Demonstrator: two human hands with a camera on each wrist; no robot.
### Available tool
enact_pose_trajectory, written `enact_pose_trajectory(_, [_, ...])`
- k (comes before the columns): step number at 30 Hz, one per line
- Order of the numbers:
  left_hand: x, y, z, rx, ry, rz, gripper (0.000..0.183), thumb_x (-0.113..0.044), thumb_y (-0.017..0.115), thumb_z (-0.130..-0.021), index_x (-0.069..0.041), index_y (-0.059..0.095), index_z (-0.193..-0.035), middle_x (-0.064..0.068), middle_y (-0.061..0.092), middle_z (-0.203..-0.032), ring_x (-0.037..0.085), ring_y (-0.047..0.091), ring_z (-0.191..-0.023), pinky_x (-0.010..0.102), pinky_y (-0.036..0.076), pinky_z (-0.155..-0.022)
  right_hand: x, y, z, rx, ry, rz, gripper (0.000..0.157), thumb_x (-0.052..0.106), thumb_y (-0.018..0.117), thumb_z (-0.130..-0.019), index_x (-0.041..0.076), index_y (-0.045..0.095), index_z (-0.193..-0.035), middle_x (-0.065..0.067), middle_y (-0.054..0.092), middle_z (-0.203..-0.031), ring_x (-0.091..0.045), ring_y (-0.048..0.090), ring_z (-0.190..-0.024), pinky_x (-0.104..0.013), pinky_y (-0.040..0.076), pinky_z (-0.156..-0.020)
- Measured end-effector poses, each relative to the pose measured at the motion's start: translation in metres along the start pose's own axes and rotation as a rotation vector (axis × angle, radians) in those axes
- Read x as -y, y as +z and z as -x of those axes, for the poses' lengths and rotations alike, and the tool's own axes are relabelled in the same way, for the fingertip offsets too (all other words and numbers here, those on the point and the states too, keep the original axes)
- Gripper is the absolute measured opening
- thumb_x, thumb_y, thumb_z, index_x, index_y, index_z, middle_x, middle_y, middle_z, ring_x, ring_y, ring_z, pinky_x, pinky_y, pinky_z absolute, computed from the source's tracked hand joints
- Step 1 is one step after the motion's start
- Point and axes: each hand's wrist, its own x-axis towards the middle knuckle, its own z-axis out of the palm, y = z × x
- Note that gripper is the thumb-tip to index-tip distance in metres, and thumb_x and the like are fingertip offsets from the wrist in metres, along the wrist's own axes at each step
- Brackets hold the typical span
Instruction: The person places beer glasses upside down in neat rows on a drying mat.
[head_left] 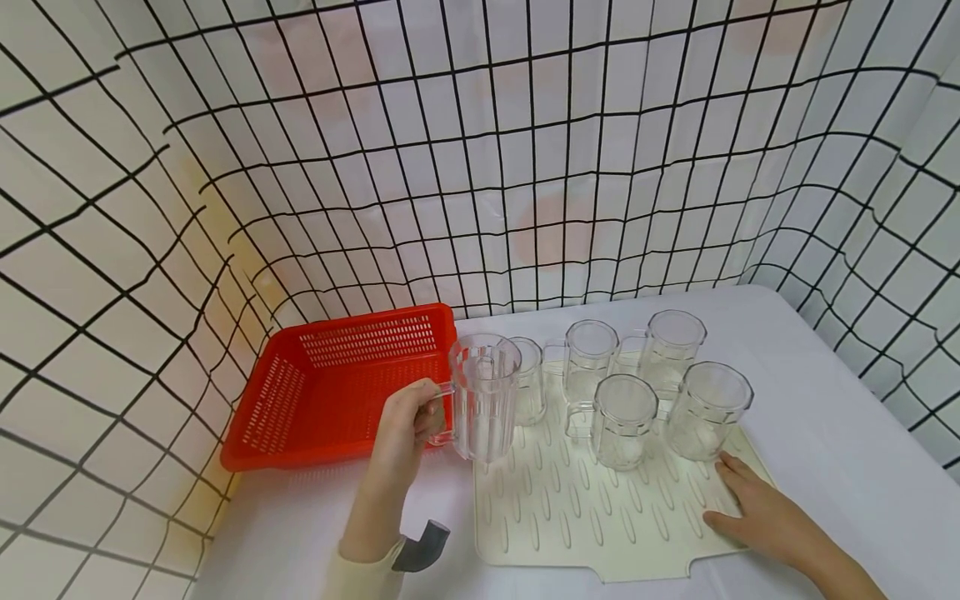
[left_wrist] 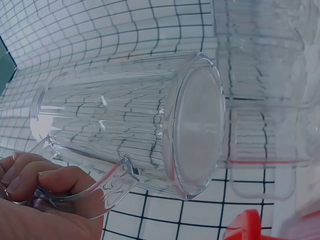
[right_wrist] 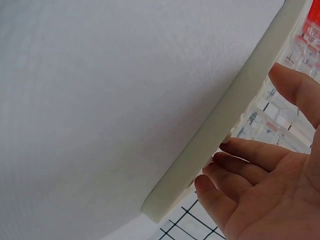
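Observation:
My left hand grips the handle of a clear ribbed mug, which is upright over the left edge of a cream drying mat. In the left wrist view, the fingers curl round that handle and the mug's base shows. Behind it another glass mug is partly hidden. More clear mugs, among them a front one and a right one, stand on the mat. My right hand lies at the mat's right edge with fingers spread, holding nothing; the right wrist view shows its fingertips by the edge.
A red perforated basket sits left of the mat, close to the held mug. Black wire grid panels backed by white sheeting enclose the table at the back and both sides. A white cloth covers the table.

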Motion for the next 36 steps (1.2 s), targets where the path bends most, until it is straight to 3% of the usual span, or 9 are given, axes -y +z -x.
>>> enact_pose_trajectory(9, [0.014, 0.009, 0.001, 0.096, 0.046, 0.084, 0.033, -0.009, 0.035, -0.098, -0.007, 0.036, -0.065, 0.001, 0.027, -0.053, 0.020, 0.020, -0.049, 0.031, 0.017, -0.047, -0.001, 0.001, 0.000, 0.006, 0.005, -0.004, 0.090, 0.038, 0.075, -0.082, -0.024, 0.036, -0.133, -0.042, 0.027, -0.143, -0.060, 0.028, -0.127, -0.070, 0.029, -0.097])
enact_pose_trajectory(16, [0.025, 0.016, 0.000, 0.177, 0.099, 0.134, 0.033, -0.006, 0.031, -0.098, -0.007, 0.036, -0.065, 0.002, 0.027, -0.053, 0.020, 0.020, -0.048, 0.032, 0.016, -0.046, -0.001, 0.001, 0.000, 0.010, 0.013, -0.003, 0.091, 0.041, 0.075, -0.082, -0.024, 0.036, -0.133, -0.042, 0.027, -0.143, -0.060, 0.029, -0.127, -0.070, 0.031, -0.095])
enact_pose_trajectory(27, [0.034, 0.026, -0.002, 0.206, 0.128, 0.196, 0.033, -0.004, 0.029, -0.098, -0.007, 0.035, -0.066, 0.001, 0.026, -0.053, 0.020, 0.020, -0.047, 0.032, 0.014, -0.045, 0.016, -0.010, 0.006, -0.038, 0.069, -0.007, 0.079, 0.039, 0.067, -0.090, -0.025, 0.041, -0.128, -0.046, 0.035, -0.135, -0.063, 0.035, -0.121, -0.070, 0.034, -0.093])
enact_pose_trajectory(32, [0.037, 0.028, -0.003, 0.221, 0.133, 0.203, 0.032, -0.004, 0.029, -0.098, -0.006, 0.036, -0.067, 0.002, 0.028, -0.053, 0.021, 0.021, -0.048, 0.028, 0.018, -0.045, 0.032, -0.022, 0.013, -0.038, 0.114, -0.048, 0.074, 0.044, 0.062, -0.093, -0.017, 0.046, -0.132, -0.039, 0.046, -0.132, -0.059, 0.042, -0.119, -0.066, 0.040, -0.088])
enact_pose_trajectory(36, [0.038, 0.030, -0.004, 0.215, 0.128, 0.214, 0.032, -0.005, 0.030, -0.098, -0.007, 0.037, -0.067, 0.000, 0.029, -0.053, 0.020, 0.021, -0.048, 0.034, 0.014, -0.046, 0.047, -0.031, 0.020, -0.027, 0.115, -0.116, 0.068, 0.045, 0.061, -0.094, -0.007, 0.049, -0.136, -0.032, 0.052, -0.132, -0.054, 0.048, -0.117, -0.062, 0.045, -0.083])
